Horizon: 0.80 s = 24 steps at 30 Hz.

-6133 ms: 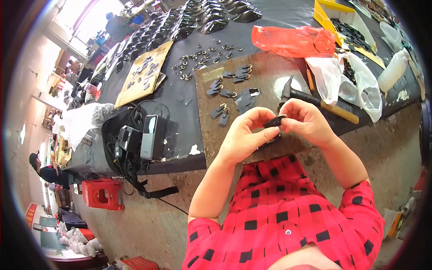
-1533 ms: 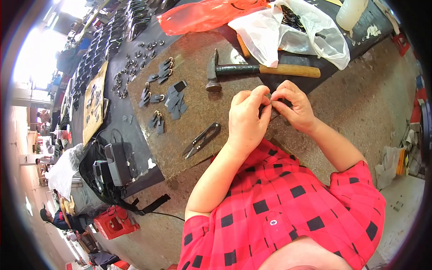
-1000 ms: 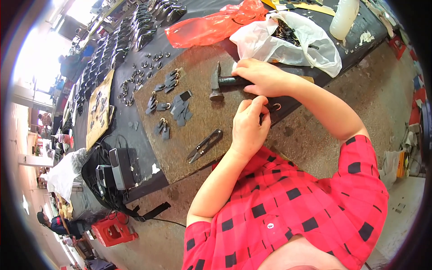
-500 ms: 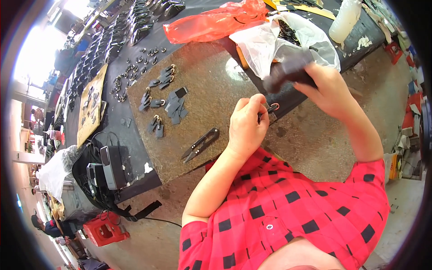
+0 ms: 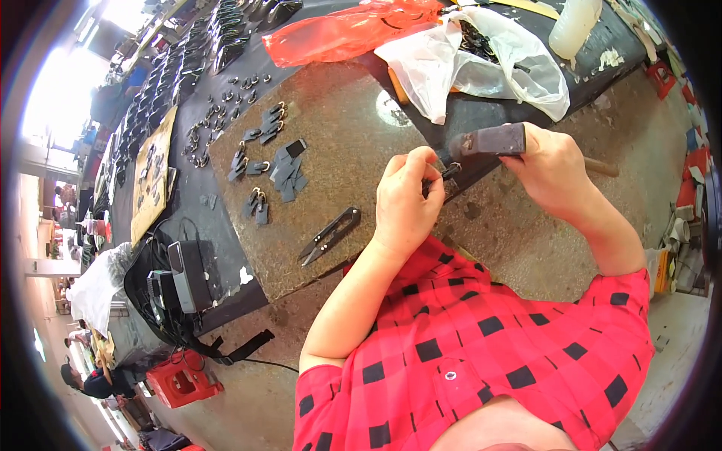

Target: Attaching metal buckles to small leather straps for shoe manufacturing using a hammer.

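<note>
"What's the left hand (image 5: pixel 406 199) doing?"

"Pinching a small black piece (image 5: pixel 451 171) between thumb and forefinger, by the near right corner of the brown board (image 5: pixel 338 128). The fingers cover most of it; one end pokes out to the right."

"And the right hand (image 5: pixel 555 161)?"

"Wrapped round the handle of a hammer (image 5: pixel 492 141), close up to the head. The head is just right of the small black piece and hides some of the fingers, so I can't tell how all of them sit."

"Anything crowding them?"

"The white plastic bag (image 5: pixel 421 75), dark bits in its mouth, lies at the board's right edge, past the hammer. The red plastic bag (image 5: pixel 331 37) lies by the far corner. Black snips (image 5: pixel 331 237) rest near the near edge, left of the left hand."

"What else?"

"Toward the board's left edge, a loose pile of flat black tabs (image 5: pixel 287 177), with ringed tabs (image 5: pixel 262 214) bunched around it. Past that edge, small ringed pieces (image 5: pixel 218 124) are scattered over the black tabletop (image 5: pixel 222 244). A grey device (image 5: pixel 189 276) is by the tabletop's near edge."
</note>
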Motion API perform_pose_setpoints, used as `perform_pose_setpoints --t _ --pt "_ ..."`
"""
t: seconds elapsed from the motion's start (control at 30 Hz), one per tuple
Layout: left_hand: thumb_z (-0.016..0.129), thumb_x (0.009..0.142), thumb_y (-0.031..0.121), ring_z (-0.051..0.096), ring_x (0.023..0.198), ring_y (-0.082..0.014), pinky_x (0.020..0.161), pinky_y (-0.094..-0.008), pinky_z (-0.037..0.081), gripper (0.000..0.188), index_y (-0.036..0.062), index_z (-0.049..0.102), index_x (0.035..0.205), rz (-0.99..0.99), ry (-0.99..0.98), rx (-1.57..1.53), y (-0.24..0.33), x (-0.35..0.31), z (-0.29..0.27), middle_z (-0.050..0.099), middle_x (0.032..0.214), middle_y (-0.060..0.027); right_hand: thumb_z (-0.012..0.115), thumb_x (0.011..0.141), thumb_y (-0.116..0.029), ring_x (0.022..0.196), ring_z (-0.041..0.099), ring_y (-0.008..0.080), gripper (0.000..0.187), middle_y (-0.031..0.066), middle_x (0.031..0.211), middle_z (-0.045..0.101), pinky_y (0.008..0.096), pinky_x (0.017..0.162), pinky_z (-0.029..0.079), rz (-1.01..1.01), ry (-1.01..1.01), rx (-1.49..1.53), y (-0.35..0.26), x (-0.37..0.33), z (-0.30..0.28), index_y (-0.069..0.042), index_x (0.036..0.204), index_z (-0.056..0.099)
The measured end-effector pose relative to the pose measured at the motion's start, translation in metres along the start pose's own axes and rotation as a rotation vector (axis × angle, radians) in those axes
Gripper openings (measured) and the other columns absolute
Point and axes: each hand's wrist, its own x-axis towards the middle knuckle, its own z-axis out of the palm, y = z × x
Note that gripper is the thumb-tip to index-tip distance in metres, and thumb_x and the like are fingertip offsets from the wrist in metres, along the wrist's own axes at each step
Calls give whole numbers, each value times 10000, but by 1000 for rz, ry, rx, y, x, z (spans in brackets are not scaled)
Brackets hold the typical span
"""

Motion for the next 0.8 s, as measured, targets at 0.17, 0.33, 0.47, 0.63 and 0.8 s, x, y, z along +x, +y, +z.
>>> perform_pose_setpoints --t 0.17,0.33,0.47,0.63,0.8 --pt "597 643 -5 548 759 -219 693 -320 422 295 52 482 909 -35 -7 -8 3 -3 0 595 690 -43 550 735 -139 577 555 249 146 72 646 495 347 463 436 -15 -189 -39 0 -7 15 -79 801 434" --pt "603 641 -4 549 766 -220 697 -321 423 305 54 480 914 -31 -1 3 1 -2 0 595 689 -44 539 743 -134 581 559 242 124 69 646 495 344 458 434 -104 -178 -78 2 6 8 -81 802 444" --pt "606 637 -4 549 768 -223 699 -322 423 312 54 479 916 -37 3 1 2 -3 0 594 688 -48 524 753 -129 574 554 233 109 63 648 493 338 455 432 -86 -104 -26 0 6 6 -78 809 447" --pt "606 631 -7 548 765 -228 697 -320 423 324 54 477 922 -50 16 4 3 -5 -1 590 695 -50 525 714 -113 575 555 222 129 59 651 488 327 453 437 -136 -173 -113 -3 7 8 -80 810 446" --pt "605 620 -15 547 748 -225 689 -321 424 342 56 477 929 -66 37 -6 2 -5 -2 582 691 -49 518 678 -98 574 557 207 151 54 647 482 307 454 443 -153 -214 -194 -10 7 6 -85 807 439"
